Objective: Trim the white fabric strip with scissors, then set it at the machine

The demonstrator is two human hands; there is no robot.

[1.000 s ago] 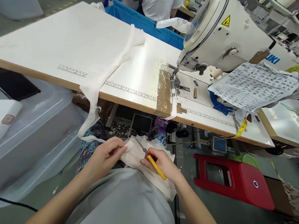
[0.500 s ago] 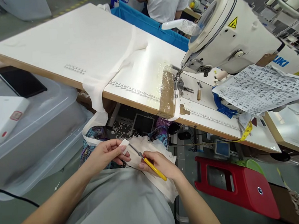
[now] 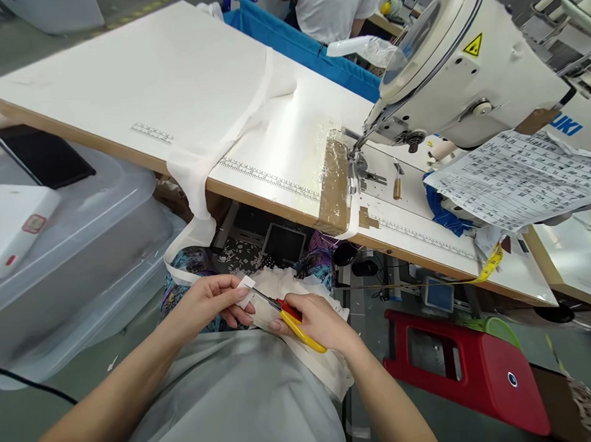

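Over my lap, my left hand [image 3: 224,301] pinches a small white piece of fabric or tape [image 3: 246,289] between thumb and fingers. My right hand [image 3: 309,321] is closed around thread snips [image 3: 297,329] with one yellow and one red handle. The blade tips reach the edge of the white piece; whether they touch it I cannot tell. Pale sheer fabric [image 3: 329,372] lies in my lap beneath both hands. A long white strip [image 3: 179,276] loops from near my left hand up to the tabletop.
The sewing machine [image 3: 467,84] stands on the white table [image 3: 116,78], whose front edge lies ahead of my hands. A handwritten sheet [image 3: 518,181] hangs at the machine. Plastic bins [image 3: 102,259] are on the left, a red stool [image 3: 505,368] on the right. Another person [image 3: 332,8] is behind the table.
The snips have turned slightly in my right hand, and the red handle now shows beside the yellow one. The white piece has tilted a little. The view has shifted slightly.
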